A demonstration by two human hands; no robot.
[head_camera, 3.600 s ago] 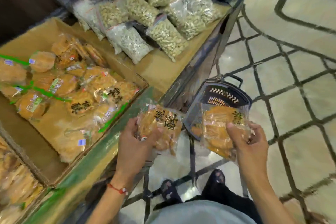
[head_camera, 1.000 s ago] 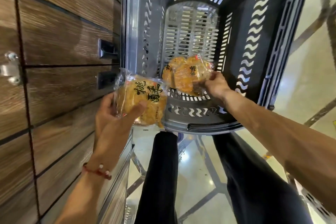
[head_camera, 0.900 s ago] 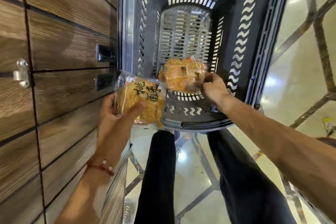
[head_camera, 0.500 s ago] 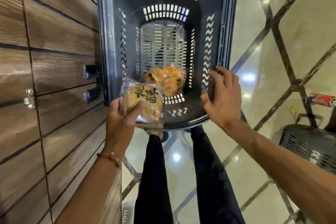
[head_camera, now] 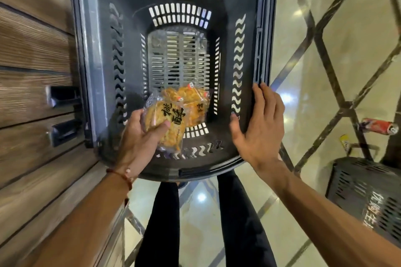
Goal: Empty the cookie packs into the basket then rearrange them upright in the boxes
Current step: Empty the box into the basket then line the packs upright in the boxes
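Head view: we look straight down into a dark slotted basket [head_camera: 249, 54] standing on the glossy tiled floor [head_camera: 347, 39], its left side against a wood-panelled cabinet front [head_camera: 32, 50]. Our left hand [head_camera: 138, 143] reaches over the near rim, its grip closed around a clear cookie pack [head_camera: 167, 123] printed with black characters; the thumb lies across the pack's face and the fingers are tucked behind it, holding it above the near end of the basket's bottom. Just beyond it, a second cookie pack [head_camera: 191, 102] lies flat on the basket's slotted bottom, partly hidden by the held one, with small red-and-white labels on its top edge. Our right hand [head_camera: 260, 123] holds nothing: its grip is open, fingers stretched out and pressed along the inside of the basket's right wall near the rim, the thumb spread toward the middle. A red cord bracelet [head_camera: 121, 176] sits on the left wrist. Below the basket, our dark trouser legs [head_camera: 238, 223] show. A red can [head_camera: 378, 126] lies on the floor to the right, well apart from the basket, and another dark basket [head_camera: 368, 193] stands at lower right.
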